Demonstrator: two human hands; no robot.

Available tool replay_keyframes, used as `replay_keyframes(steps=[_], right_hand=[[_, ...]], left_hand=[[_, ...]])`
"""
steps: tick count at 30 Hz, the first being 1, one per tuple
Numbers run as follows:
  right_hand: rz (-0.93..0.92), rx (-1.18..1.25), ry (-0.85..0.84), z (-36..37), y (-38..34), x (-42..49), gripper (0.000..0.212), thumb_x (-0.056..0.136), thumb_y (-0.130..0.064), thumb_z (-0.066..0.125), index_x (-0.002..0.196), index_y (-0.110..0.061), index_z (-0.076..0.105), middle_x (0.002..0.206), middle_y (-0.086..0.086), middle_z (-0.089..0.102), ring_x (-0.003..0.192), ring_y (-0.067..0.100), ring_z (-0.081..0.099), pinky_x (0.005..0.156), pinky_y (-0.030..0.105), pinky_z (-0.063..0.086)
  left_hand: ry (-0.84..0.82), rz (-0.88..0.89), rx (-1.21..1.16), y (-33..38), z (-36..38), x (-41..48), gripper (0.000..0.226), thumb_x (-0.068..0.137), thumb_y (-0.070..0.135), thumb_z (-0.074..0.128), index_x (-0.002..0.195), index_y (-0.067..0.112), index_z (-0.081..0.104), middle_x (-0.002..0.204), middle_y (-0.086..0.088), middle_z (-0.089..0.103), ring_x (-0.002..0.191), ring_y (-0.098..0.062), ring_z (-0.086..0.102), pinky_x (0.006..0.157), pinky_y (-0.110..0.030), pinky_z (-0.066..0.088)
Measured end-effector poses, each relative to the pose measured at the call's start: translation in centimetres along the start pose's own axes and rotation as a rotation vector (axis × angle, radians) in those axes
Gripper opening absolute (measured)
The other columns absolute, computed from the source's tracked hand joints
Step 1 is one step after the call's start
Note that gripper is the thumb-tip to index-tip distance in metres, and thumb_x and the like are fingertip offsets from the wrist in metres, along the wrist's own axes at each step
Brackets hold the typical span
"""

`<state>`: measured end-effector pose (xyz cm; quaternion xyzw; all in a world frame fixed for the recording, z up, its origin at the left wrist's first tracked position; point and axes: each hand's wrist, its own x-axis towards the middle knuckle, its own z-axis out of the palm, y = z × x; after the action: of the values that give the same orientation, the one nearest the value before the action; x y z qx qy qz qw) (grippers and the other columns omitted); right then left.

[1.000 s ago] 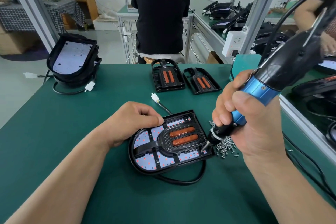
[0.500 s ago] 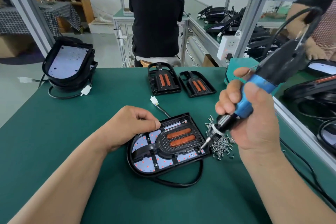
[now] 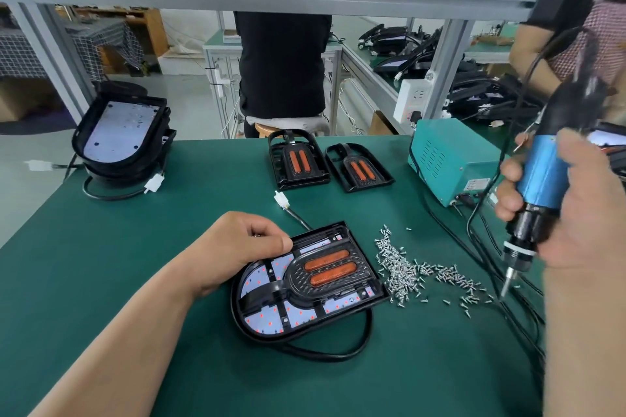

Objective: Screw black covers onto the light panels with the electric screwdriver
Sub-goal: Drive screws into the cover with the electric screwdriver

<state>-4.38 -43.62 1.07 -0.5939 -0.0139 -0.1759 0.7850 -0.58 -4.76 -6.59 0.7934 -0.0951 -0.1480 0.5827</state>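
On the green table point(image 3: 101, 281), the left hand point(image 3: 244, 247), fingers curled, rests on the light panel point(image 3: 261, 315) carrying its black cover point(image 3: 298, 281); the right hand point(image 3: 582, 213) grips the electric screwdriver point(image 3: 542, 179) over loose screws point(image 3: 403, 267) beside it.

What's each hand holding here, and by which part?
The right hand grips the electric screwdriver by its blue barrel. The left hand, curled, only rests on the edge of the light panel, holding nothing visible.

Matt green table mat point(image 3: 101, 281), glossy black plastic cover point(image 3: 298, 284), shiny metal screws point(image 3: 399, 267)
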Motion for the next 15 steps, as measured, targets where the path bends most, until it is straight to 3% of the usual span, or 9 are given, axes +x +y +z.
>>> replay_keyframes(steps=[4, 8, 10, 12, 15], right_hand=[[-0.016, -0.43, 0.062, -1.6, 0.5, 0.2, 0.024, 0.083, -0.053, 0.073, 0.095, -0.035, 0.064, 0.081, 0.006, 0.067, 0.051, 0.026, 0.061, 0.048, 0.035, 0.051], [0.028, -0.956, -0.042, -2.2, 1.5, 0.4, 0.036, 0.08, -0.067, 0.069, 0.108, -0.048, 0.059, 0.084, -0.014, 0.073, 0.057, 0.016, 0.072, 0.053, 0.037, 0.057], [0.053, -1.153, -0.079, -2.5, 2.3, 0.9, 0.035, 0.082, -0.064, 0.067, 0.107, -0.043, 0.056, 0.078, -0.013, 0.073, 0.057, 0.014, 0.071, 0.062, 0.038, 0.056], [0.073, -1.314, -0.108, -2.5, 3.1, 1.3, 0.025, 0.088, -0.05, 0.067, 0.101, -0.033, 0.054, 0.073, 0.001, 0.069, 0.063, 0.021, 0.068, 0.069, 0.043, 0.056], [0.102, -1.509, -0.136, -2.3, 3.9, 1.6, 0.024, 0.089, -0.04, 0.071, 0.095, -0.025, 0.054, 0.081, 0.002, 0.064, 0.073, 0.024, 0.062, 0.07, 0.041, 0.052]], left_hand=[[-0.006, -0.008, -0.004, 0.0, 0.0, 0.1, 0.038, 0.069, 0.049, 0.084, 0.086, 0.016, 0.083, 0.089, -0.01, 0.08, 0.078, -0.015, 0.072, 0.08, -0.033, 0.058], [-0.009, -0.01, -0.014, 0.0, 0.0, 0.1, 0.04, 0.067, 0.05, 0.084, 0.086, 0.015, 0.083, 0.09, -0.01, 0.08, 0.08, -0.016, 0.072, 0.083, -0.035, 0.059], [-0.008, -0.012, -0.017, -0.1, -0.1, 0.2, 0.04, 0.067, 0.05, 0.085, 0.086, 0.015, 0.083, 0.09, -0.009, 0.081, 0.08, -0.015, 0.073, 0.082, -0.033, 0.058], [-0.011, -0.012, -0.021, -0.1, -0.1, 0.2, 0.04, 0.067, 0.05, 0.084, 0.086, 0.015, 0.083, 0.09, -0.009, 0.081, 0.08, -0.015, 0.073, 0.081, -0.032, 0.057], [-0.009, -0.018, -0.03, -0.1, 0.0, 0.2, 0.04, 0.066, 0.049, 0.085, 0.086, 0.014, 0.083, 0.089, -0.011, 0.08, 0.078, -0.016, 0.073, 0.078, -0.031, 0.058]])
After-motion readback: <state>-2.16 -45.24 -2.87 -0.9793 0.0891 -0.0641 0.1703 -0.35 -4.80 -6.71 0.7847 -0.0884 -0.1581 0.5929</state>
